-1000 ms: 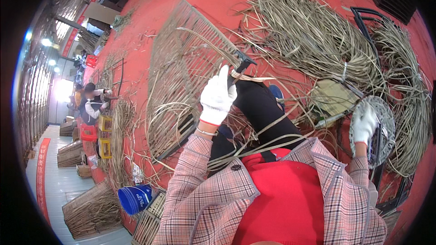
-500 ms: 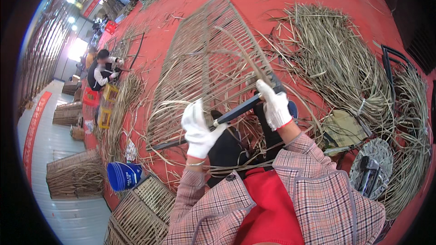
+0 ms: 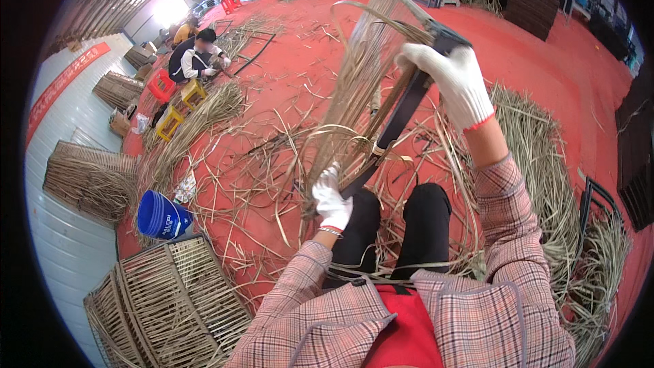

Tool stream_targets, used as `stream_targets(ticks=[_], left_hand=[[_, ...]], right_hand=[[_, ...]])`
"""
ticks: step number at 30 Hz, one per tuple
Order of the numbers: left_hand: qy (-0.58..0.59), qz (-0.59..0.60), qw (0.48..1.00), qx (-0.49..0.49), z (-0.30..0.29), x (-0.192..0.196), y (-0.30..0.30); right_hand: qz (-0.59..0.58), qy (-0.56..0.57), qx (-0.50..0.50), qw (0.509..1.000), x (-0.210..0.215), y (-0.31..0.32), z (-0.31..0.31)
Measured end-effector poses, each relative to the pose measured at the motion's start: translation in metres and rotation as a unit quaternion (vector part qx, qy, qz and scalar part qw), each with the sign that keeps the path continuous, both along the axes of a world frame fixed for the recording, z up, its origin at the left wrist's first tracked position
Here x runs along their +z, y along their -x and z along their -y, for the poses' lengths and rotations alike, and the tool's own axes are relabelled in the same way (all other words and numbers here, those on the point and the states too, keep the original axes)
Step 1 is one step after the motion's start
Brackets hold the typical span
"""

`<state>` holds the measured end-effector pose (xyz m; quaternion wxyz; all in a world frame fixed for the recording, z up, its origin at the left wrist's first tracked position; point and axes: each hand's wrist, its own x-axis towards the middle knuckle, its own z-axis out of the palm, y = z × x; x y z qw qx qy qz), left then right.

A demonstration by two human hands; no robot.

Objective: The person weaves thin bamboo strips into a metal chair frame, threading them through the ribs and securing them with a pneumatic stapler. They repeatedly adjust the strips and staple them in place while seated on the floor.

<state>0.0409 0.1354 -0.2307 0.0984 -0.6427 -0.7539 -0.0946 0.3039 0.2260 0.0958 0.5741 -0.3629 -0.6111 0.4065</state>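
Observation:
A woven panel (image 3: pixel 361 75) of thin tan strips on a dark frame stands tilted in front of me, its flat dark bar (image 3: pixel 402 112) running slantwise between my gloved hands. My right hand (image 3: pixel 453 82) is raised, its fingers closed over the bar's upper end and the strips beside it. At the lower end my left hand (image 3: pixel 332 201) is closed round the panel's edge; its fingertips are partly hidden. Loose strip ends (image 3: pixel 351 8) curl out from the panel near my right hand, and others arc above my left.
Cut strips litter the red floor (image 3: pixel 272 109). Large strip bundles (image 3: pixel 538 157) lie at right. At left are a blue bucket (image 3: pixel 162 215), a slatted panel (image 3: pixel 170 300) and yellow stools (image 3: pixel 169 123). A person (image 3: pixel 196 58) works far left.
The panel has swung from a broad, low position to a steep, edge-on tilt. My right hand has risen with its end; my left has gone from spread fingers to closed on the lower edge.

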Motion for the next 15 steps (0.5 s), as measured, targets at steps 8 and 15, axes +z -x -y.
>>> stream_targets(ticks=[8,15], left_hand=[[0.064,0.471,0.879,-0.033,-0.093,-0.046,-0.097],[0.200,0.357,0.894,-0.181,-0.118,-0.034,-0.121]], right_hand=[[0.363,-0.074,-0.104,0.923,0.026,0.069,-0.058],[0.500,-0.179,-0.059,0.846,-0.054,0.125,-0.066]])
